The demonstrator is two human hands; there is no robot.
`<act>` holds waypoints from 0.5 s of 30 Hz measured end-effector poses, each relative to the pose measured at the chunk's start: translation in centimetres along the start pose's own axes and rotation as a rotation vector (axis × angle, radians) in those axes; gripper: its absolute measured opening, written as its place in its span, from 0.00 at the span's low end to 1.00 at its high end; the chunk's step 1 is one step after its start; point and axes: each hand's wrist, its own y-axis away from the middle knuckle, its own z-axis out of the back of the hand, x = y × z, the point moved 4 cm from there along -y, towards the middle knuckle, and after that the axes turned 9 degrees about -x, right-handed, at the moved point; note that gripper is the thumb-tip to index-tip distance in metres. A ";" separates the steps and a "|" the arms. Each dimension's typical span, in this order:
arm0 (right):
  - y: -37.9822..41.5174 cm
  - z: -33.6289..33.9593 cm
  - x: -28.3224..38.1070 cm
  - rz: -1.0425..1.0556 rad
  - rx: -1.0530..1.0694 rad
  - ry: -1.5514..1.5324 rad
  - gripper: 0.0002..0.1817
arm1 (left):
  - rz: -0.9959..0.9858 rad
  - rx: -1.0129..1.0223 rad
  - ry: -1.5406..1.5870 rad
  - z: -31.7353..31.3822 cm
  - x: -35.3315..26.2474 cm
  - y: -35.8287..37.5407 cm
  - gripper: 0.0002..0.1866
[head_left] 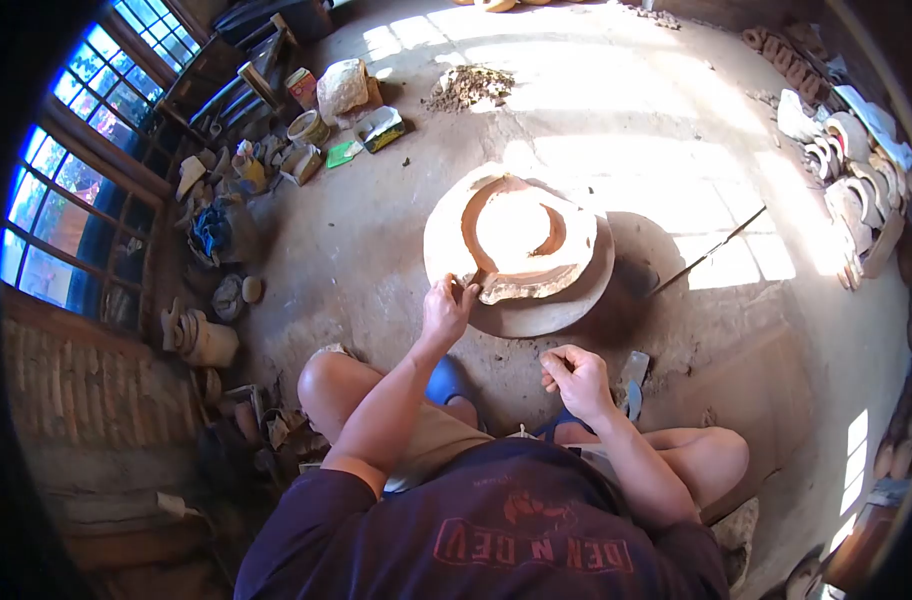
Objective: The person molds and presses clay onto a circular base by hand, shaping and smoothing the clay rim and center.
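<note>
In front of me a pale, round, clay-like piece [536,284] with a curved channel and a rough near edge lies on a round wheel or disc [521,322]. Bright sunlight washes out much of its top. My left hand [448,312] is at the near left of this piece, its fingers pinched together at the edge. Whatever may be between the fingertips is too small to make out. My right hand [579,380] hovers apart from the disc, nearer my body, with fingers curled closed. Its palm side is hidden, so I cannot see if it holds anything.
A thin dark stick [711,250] slants up right of the disc. A grey flat object [634,370] lies by my right knee. Tubs [308,127], a big pale lump [343,88] and crumbled clay [469,88] sit farther off. Curved pieces [856,205] are piled at right.
</note>
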 end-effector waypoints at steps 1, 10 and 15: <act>0.0 -0.1 0.0 0.024 0.002 0.018 0.12 | 0.062 0.043 0.030 0.0 -0.2 0.4 0.20; 0.0 -0.4 -1.0 -0.001 -0.031 -0.079 0.14 | -0.006 0.053 0.172 -3.5 0.9 3.6 0.35; 0.2 -1.4 -2.1 -0.019 -0.002 -0.100 0.12 | 0.041 -0.014 0.132 -5.2 0.2 5.1 0.39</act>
